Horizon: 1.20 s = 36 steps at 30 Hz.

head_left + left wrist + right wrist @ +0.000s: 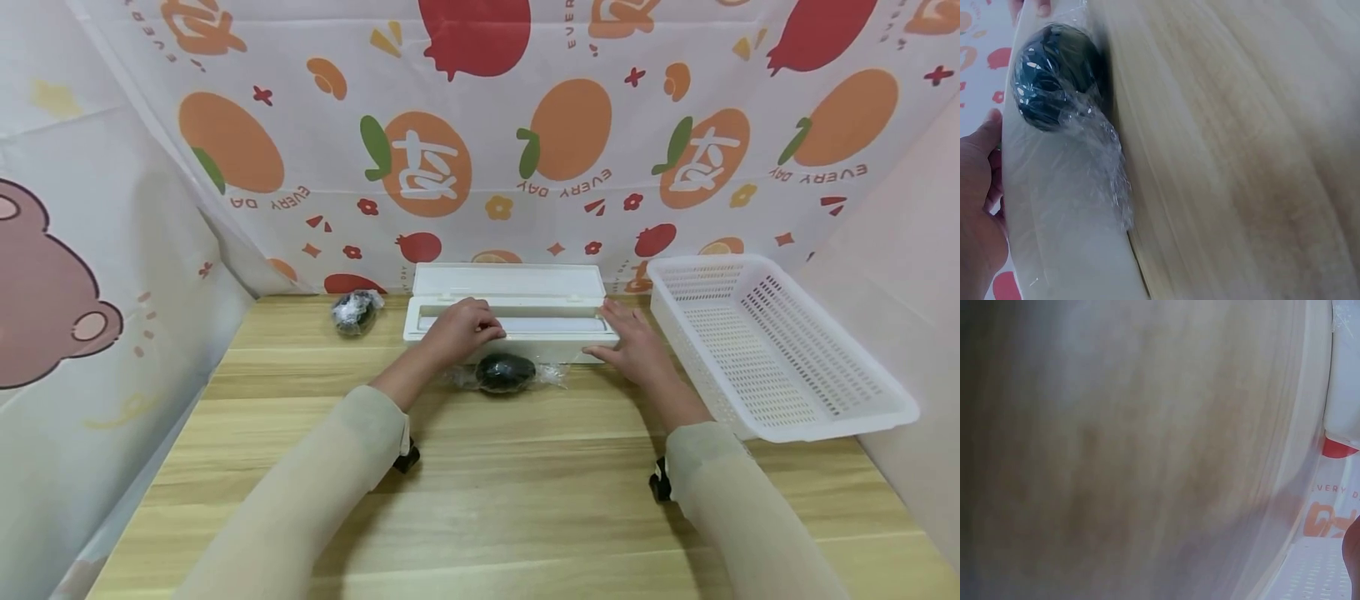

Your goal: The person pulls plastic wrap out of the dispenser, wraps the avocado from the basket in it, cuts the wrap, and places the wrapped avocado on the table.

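Note:
A long white film dispenser box [510, 332] with its lid raised lies at the back of the wooden table [525, 483]. My left hand [471, 327] grips its front wall, fingers curled over the edge. My right hand [615, 329] touches the box's right end with fairly straight fingers. A dark round object wrapped in clear film [505, 372] lies just in front of the box, between my hands. In the left wrist view the wrapped object [1054, 75] lies against the box [1066, 237], with my left hand [979, 206] at the box's edge.
A second film-wrapped dark object [356, 311] lies at the back left. A white perforated basket [840, 417] stands at the right, past my right hand. Patterned cloth walls close in the back and both sides. The right wrist view is blurred, mostly table [1116, 456].

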Tool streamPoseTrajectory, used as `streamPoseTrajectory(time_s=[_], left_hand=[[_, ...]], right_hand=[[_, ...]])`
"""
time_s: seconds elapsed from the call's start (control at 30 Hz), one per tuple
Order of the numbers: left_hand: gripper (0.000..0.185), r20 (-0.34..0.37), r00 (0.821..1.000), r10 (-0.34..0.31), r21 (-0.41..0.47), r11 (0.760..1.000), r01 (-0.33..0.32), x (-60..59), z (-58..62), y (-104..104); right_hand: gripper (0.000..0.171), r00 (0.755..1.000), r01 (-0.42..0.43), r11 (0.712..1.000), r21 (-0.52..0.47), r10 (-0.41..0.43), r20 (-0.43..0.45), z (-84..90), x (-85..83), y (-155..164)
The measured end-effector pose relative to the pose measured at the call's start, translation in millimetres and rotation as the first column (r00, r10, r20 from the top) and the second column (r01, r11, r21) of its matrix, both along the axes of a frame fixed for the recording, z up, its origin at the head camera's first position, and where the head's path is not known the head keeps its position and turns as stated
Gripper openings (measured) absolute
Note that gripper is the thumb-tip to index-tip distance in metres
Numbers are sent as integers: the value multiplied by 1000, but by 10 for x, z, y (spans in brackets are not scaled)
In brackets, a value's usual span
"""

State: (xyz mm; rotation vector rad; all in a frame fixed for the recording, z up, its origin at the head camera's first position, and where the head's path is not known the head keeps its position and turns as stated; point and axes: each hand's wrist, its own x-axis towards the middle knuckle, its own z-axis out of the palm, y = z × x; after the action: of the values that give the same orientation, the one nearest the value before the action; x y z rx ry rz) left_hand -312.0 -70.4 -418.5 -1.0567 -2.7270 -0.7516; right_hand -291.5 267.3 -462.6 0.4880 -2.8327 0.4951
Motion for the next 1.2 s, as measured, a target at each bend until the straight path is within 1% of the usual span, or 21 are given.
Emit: streamPoseTrajectory(time_s=[0.23,0.37,0.5,0.67,0.8,1.03,1.13,1.2], left_hand=[[16,25,1000,18,-4,1000,-18,7,13,-131],[14,7,1000,24,-10,1000,-24,9,14,-229],[14,-10,999,35,-18,999,-35,19,0,-324],[13,-22,999,45,-6,999,-45,28,-14,-437],[12,-21,997,70,7,998,-70,48,-17,-537],[12,-9,993,119,2,993,-119,104,-5,-692],[12,-2,991,130,5,991,-130,121,9,-751],[13,-8,991,135,-1,991,-135,141,31,-788]], right_hand=[[85,1000,-9,1000,-3,9,-15,-15,-11,23],[85,1000,-1,1000,-3,1,-19,-5,-7,16],[85,1000,1,1000,1,-1,-1,-6,-6,7],[85,1000,13,1000,-3,-13,7,1,2,4],[85,1000,13,1000,-7,-13,-2,4,7,13],[85,1000,7,1000,-13,-7,5,-14,0,2],[86,1000,20,1000,-10,-20,18,-15,-7,-2],[87,1000,25,1000,-11,-25,19,-13,-3,-2]])
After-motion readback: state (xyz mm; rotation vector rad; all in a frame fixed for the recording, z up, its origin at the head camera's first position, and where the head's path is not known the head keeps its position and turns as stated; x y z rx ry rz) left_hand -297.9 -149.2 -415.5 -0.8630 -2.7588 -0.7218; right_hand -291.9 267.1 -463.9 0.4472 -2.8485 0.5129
